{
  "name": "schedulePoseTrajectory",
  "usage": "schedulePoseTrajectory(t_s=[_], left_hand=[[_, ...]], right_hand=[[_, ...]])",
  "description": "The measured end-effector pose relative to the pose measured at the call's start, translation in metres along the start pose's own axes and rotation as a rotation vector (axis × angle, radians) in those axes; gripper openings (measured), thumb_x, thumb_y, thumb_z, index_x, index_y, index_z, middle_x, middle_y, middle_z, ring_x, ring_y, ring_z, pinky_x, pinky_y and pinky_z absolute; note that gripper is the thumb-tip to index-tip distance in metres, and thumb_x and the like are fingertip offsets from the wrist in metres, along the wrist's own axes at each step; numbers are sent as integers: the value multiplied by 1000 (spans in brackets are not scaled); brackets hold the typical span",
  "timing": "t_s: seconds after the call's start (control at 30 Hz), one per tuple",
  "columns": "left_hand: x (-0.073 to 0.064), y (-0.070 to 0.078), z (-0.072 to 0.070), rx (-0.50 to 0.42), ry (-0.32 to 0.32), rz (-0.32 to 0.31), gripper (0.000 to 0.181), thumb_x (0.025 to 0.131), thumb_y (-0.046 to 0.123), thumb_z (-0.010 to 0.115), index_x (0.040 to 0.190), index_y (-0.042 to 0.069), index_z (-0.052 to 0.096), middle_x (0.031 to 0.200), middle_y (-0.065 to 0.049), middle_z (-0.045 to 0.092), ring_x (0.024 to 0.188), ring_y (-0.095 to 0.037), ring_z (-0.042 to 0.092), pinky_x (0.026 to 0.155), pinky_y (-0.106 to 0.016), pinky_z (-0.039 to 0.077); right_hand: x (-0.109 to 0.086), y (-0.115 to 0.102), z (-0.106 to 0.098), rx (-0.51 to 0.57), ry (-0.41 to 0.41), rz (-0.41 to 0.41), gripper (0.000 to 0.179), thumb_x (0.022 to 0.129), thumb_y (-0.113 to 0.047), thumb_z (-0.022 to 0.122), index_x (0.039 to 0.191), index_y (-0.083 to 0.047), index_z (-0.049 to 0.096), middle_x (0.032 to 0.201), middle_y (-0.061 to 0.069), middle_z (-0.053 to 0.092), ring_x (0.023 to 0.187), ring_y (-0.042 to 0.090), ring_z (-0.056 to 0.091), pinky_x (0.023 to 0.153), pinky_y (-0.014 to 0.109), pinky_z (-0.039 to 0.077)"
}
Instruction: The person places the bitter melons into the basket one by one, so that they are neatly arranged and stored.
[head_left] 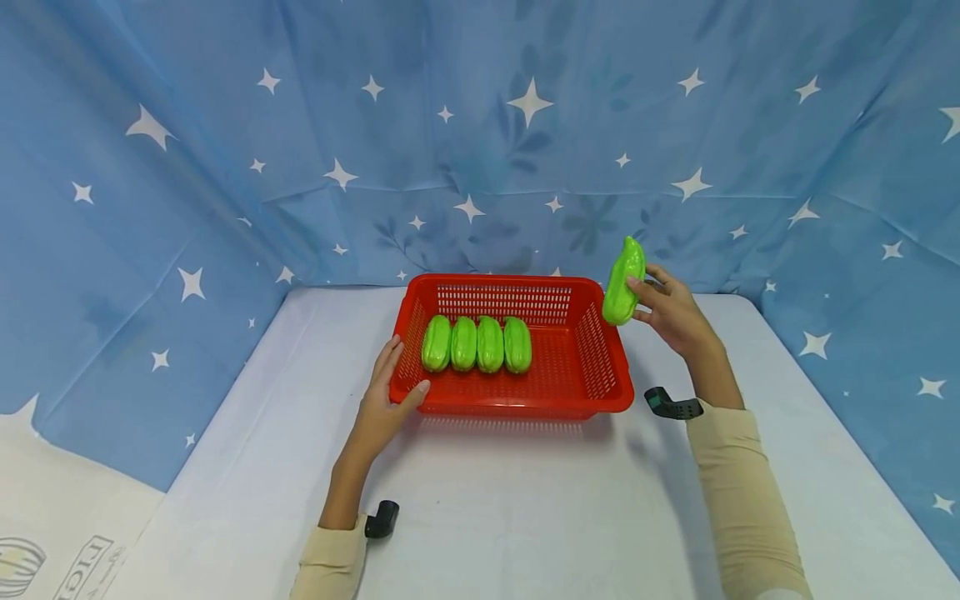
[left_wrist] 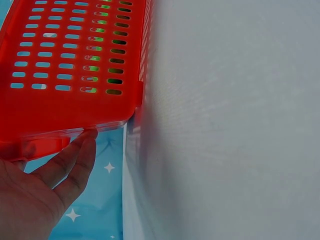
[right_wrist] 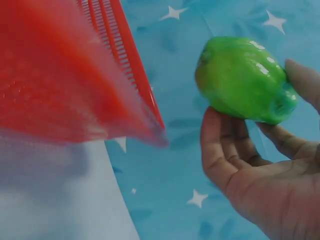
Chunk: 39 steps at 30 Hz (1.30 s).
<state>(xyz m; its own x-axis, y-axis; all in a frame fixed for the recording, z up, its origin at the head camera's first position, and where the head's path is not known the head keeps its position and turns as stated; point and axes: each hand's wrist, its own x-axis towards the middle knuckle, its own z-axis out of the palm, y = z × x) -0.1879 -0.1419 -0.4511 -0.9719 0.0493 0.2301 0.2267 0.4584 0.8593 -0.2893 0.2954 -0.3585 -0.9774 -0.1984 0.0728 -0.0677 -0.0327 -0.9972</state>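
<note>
My right hand (head_left: 675, 312) holds a bright green, ridged toy vegetable (head_left: 624, 283) just above the right rim of a red plastic basket (head_left: 510, 408). The right wrist view shows the thumb on one side of this vegetable (right_wrist: 240, 80) and the fingers on the other. Several matching green vegetables (head_left: 491, 343) lie side by side in the left part of the basket. My left hand (head_left: 378, 417) grips the basket's front left corner, thumb over the rim. Seen from the left wrist, two fingers (left_wrist: 75, 172) reach along the outside of the slotted wall.
The basket stands on a white-covered table (head_left: 480, 517). A blue star-patterned cloth (head_left: 480, 125) hangs behind the table and along both sides. Each wrist carries a small black camera mount, the right one (head_left: 671, 406) close to the basket's right side.
</note>
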Motion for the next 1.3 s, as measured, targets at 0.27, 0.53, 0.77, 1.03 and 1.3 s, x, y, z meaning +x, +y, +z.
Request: schedulePoseTrajectory(t_s=[0.27, 0.53, 0.77, 1.03, 1.3], left_hand=[[0, -2, 1, -2, 2, 1, 80, 91, 47, 63, 156, 21, 25, 162, 17, 15, 152, -16, 14, 112, -56, 35], [0, -3, 2, -3, -1, -4, 80, 90, 46, 64, 156, 22, 24, 162, 15, 15, 152, -18, 14, 110, -53, 39], [1, -2, 1, 2, -2, -9, 80, 90, 47, 64, 156, 22, 25, 162, 16, 15, 152, -17, 14, 109, -52, 39], [4, 0, 0, -8, 0, 1, 81, 90, 48, 64, 156, 20, 25, 161, 19, 15, 152, -14, 13, 114, -56, 32], [1, -2, 0, -5, 0, -9, 80, 91, 46, 64, 156, 20, 25, 161, 17, 15, 152, -15, 13, 113, -55, 34]], right_hand=[[9, -7, 18, -200, -65, 99, 70, 100, -31, 54, 154, -3, 18, 122, 0, 49, 102, 6, 59, 81, 20, 56], [19, -10, 32, -286, -172, 225, 75, 100, -36, 54, 154, 0, 15, 133, 17, 44, 96, 8, 63, 83, 23, 57], [29, -11, 41, -327, -245, 290, 74, 101, -36, 52, 152, 3, 16, 119, 13, 56, 89, 7, 68, 84, 29, 59], [44, -14, 53, -411, -286, 366, 75, 99, -38, 54, 150, 5, 21, 111, 11, 58, 89, 14, 66, 91, 40, 57], [52, -8, 66, -439, -310, 481, 73, 99, -35, 55, 149, 8, 23, 135, 22, 46, 113, 30, 59, 102, 48, 49]])
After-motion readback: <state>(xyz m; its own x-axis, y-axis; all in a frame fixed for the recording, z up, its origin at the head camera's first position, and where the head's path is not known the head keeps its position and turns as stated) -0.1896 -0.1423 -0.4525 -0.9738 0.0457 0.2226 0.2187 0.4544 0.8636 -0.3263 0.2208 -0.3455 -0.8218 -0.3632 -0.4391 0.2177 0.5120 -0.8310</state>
